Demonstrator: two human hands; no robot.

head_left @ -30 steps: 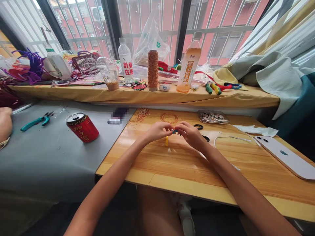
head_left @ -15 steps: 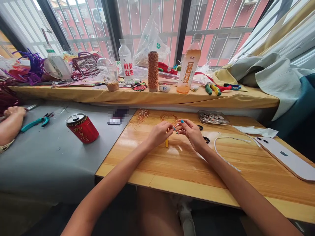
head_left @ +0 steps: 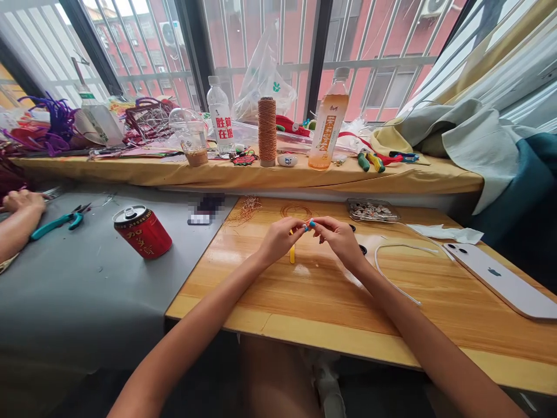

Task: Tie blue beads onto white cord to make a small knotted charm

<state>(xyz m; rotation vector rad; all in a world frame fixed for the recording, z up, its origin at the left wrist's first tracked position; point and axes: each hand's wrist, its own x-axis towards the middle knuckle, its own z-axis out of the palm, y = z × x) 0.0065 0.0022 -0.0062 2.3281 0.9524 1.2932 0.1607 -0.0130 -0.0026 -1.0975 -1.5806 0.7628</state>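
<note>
Over the wooden board, my left hand (head_left: 282, 237) and my right hand (head_left: 337, 235) meet fingertip to fingertip. Both are closed in a pinch around something tiny and orange-red, mostly covered by the fingers; its kind cannot be made out. A yellow stick (head_left: 292, 254) lies on the board below my left fingers. Just behind the hands is a coil of thin orange cord (head_left: 296, 210). Black rings that look like scissor handles (head_left: 362, 249) show partly from behind my right hand. A tangle of orange thread ends (head_left: 249, 210) lies to the left of the coil.
A clear tray of small pieces (head_left: 373, 210), a white cord (head_left: 394, 283) and a phone (head_left: 500, 278) are at right. Left are a red can (head_left: 143, 232), teal pliers (head_left: 61, 223) and another person's hand (head_left: 25, 202). A thread spool (head_left: 267, 132) and bottles line the sill.
My right fingers have come in from slightly apart to pinch at my left fingertips. The whole view has shifted slightly.
</note>
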